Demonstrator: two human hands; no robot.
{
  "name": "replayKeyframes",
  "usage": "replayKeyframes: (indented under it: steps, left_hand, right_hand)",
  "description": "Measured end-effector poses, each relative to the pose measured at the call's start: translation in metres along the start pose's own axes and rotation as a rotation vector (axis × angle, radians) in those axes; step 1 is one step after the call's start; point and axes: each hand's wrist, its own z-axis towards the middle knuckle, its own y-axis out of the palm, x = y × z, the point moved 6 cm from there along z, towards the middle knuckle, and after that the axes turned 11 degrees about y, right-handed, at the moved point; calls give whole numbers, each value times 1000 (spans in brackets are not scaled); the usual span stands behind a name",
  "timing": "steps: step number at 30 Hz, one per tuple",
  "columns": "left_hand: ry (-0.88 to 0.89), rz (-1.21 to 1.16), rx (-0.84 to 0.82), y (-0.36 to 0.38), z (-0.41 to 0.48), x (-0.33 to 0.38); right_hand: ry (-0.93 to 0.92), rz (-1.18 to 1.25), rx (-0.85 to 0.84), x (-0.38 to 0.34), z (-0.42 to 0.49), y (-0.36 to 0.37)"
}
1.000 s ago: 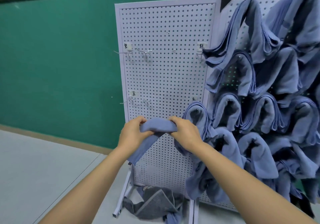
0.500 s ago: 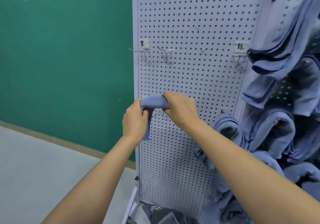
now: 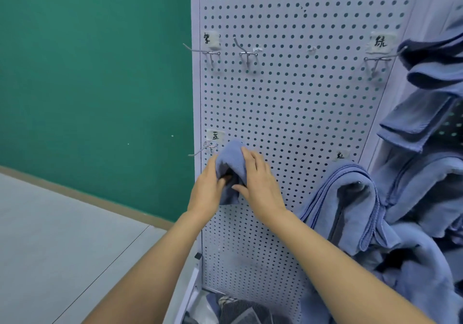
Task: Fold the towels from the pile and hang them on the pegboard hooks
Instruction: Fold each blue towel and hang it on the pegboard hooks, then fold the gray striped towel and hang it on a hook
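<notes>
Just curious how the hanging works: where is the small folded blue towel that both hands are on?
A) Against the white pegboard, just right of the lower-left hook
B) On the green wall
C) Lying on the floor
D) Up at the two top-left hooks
A: the left hand and right hand hold the folded blue towel against the pegboard, just right of the bare lower-left hook, well below the upper hooks.

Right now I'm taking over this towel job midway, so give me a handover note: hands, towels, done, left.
Left hand and right hand both grip a folded blue towel against the pegboard, beside the lower-left hook; whether it is hooked is hidden.
Done: many hung towels fill the right side.
Left: seat this one, then fold the floor pile; upper hooks are bare.
</notes>
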Motion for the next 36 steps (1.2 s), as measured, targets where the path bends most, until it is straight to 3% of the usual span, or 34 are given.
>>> replayKeyframes:
  steps: [6, 10, 17, 22, 25, 30, 36]
  left_hand:
    - [-8, -16, 41, -16, -21, -5]
    - [-179, 107, 20, -23, -73, -30]
    - [-473, 128, -324, 19, -218, -107]
    - [-500, 109, -548, 76, -293, -150]
    - [-489, 81, -658, 117, -314, -163]
    - [-590, 38, -710, 175, -325, -198]
    - [-619, 168, -752, 217, -320, -237]
  right_hand:
    - [95, 179, -116, 16, -32, -3]
    - [211, 189, -255, 39, -88, 18]
    - [422, 140, -667, 101, -224, 102]
    - [614, 97, -860, 151, -304, 162]
    - [717, 103, -908, 176, -333, 189]
    - [712, 59, -923, 202, -333, 234]
    - [631, -25, -866, 224, -305, 280]
